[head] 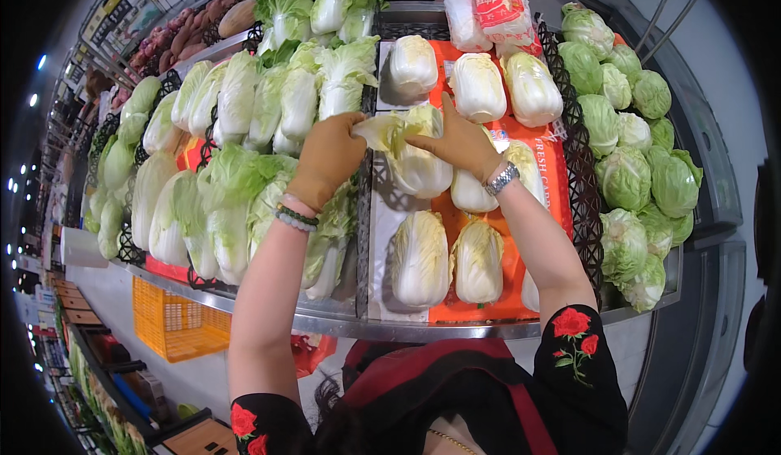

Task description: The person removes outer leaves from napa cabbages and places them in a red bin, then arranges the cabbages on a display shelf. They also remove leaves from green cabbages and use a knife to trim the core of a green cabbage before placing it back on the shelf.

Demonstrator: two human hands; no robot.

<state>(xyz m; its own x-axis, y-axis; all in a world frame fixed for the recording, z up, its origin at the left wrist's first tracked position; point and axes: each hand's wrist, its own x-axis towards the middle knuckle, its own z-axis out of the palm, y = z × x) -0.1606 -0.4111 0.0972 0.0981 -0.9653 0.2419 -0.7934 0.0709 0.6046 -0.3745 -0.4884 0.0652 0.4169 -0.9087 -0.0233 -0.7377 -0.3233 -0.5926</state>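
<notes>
A loose outer leaf [379, 132] of a napa cabbage [421, 161] is pinched in my left hand [329, 159], which wears a tan glove. The leaf stretches leftward from the top of the head, still joined to it as far as I can see. My right hand [467, 141], gloved alike, lies over the right side of this cabbage with thumb and index finger spread. Its thumb tip rests at the leaf's base; the other fingers are partly hidden. Further napa cabbages [478, 87] lie around it on orange printed sheeting [531, 260].
Leafier napa cabbages [229, 223] fill the left section past a black divider [364, 235]. Round green cabbages [622, 177] are heaped at the right behind a black lattice divider [579, 168]. Wrapped heads [503, 13] sit at the back. A metal rim [451, 332] edges the stand; a yellow crate [183, 324] stands below.
</notes>
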